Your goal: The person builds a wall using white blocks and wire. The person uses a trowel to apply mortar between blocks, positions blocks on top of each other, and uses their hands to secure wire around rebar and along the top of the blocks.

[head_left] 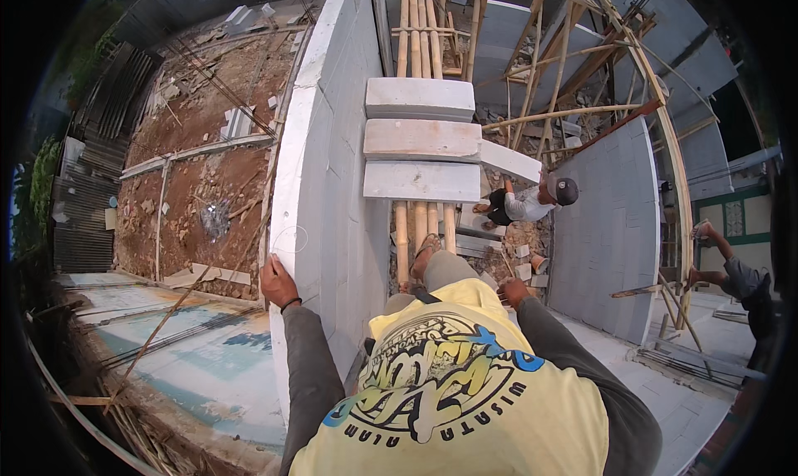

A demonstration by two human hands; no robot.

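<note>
On the wall (pixel 328 185), left hand (pixel 278 283) (dark wristband (pixel 291 303)), blocks (pixel 422 138) beyond

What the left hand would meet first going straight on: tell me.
Probably nothing close: the left hand, touching the pale wall, points outward over the reddish dirt; the way looks free, though depth is unclear.

Bamboo poles (pixel 415 44) | w/ 3 pale blks (pixel 422 139) x-wise | wearer's foot (pixel 426 246)

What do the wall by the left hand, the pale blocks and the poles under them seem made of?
Wall: probably lightweight concrete block, matte pale grey, with thin joint lines.
Blocks: likely similar, matte and chalky with crisp edges, one tinged pinkish.
Poles: apparently bamboo, smoothish tan, with faint node rings.
</note>
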